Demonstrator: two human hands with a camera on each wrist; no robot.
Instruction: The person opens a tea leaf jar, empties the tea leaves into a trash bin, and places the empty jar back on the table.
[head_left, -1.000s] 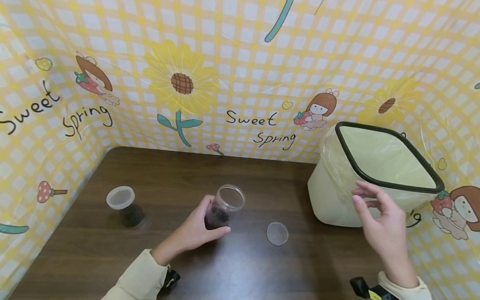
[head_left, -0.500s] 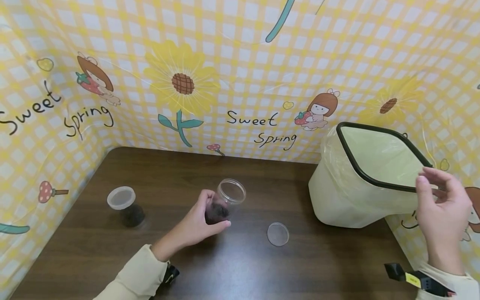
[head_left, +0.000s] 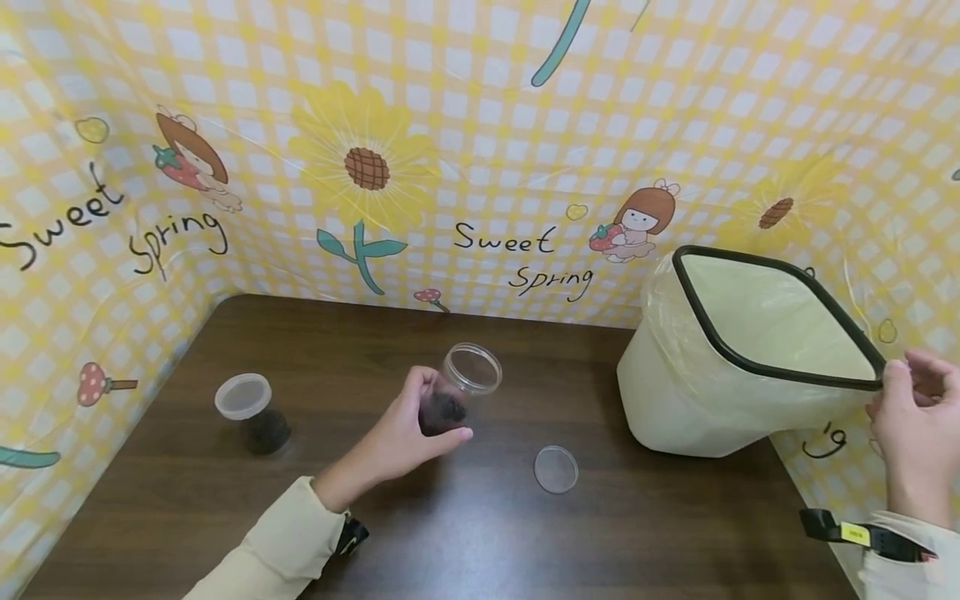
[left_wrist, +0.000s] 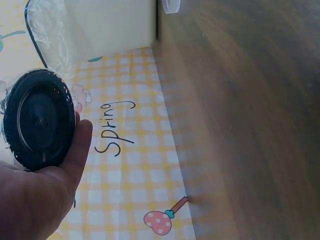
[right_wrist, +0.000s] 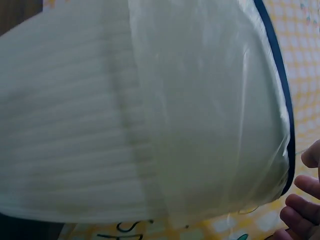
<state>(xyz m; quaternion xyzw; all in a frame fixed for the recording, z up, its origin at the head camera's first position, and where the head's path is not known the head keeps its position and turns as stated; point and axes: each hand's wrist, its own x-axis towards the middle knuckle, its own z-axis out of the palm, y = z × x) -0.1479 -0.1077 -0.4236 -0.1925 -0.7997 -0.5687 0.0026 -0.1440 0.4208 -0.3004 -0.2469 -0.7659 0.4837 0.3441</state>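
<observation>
My left hand (head_left: 408,429) grips a clear plastic jar (head_left: 448,407) with dark contents, tilted with its uncovered mouth toward the back right. In the left wrist view the jar's round dark base (left_wrist: 42,120) faces the camera, thumb and fingers around its side. My right hand (head_left: 917,425) is beside the right corner of the trash bin (head_left: 675,400), its fingers loosely bent and holding nothing visible. The right wrist view shows the fingertips (right_wrist: 300,207) close to the bin's dark rim (right_wrist: 287,115), seemingly apart from it. A clear round lid (head_left: 556,469) lies flat on the table.
Another clear jar (head_left: 264,431) with dark contents and a whitish lid (head_left: 243,396) stands at the left of the brown table (head_left: 337,333). A thin plastic bag (head_left: 667,333) lines the bin. Yellow checked cloth (head_left: 487,167) rises around the back and sides.
My right hand has moved right, from in front of the bin to beyond its right corner. My left hand has shifted slightly up and right with the jar.
</observation>
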